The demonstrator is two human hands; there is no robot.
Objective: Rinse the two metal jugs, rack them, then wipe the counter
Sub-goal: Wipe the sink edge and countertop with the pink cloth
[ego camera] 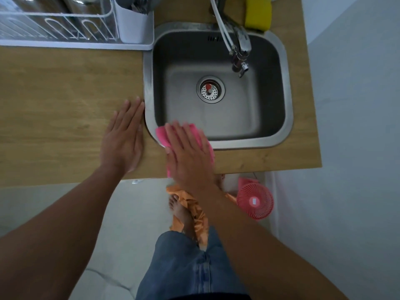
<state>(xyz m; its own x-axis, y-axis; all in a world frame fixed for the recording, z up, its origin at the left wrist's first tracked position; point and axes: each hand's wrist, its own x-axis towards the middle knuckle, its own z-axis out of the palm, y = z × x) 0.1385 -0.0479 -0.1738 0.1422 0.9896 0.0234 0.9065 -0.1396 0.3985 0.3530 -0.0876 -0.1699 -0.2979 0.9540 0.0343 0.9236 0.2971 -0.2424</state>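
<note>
My right hand (188, 152) lies flat on a pink cloth (162, 136), pressing it onto the front left corner of the sink rim and the wooden counter (54, 105). My left hand (124, 135) rests palm down on the counter just left of the sink (218, 87), fingers spread, holding nothing. Metal jugs (65, 5) stand in the white dish rack (65, 33) at the top left, only partly in view.
A tap (240, 48) with white hoses hangs over the sink's back right. A yellow sponge (257, 14) sits behind the sink. A white cutlery holder (134, 22) stands at the rack's right end. A pink fan (254, 200) lies on the floor below the counter's edge.
</note>
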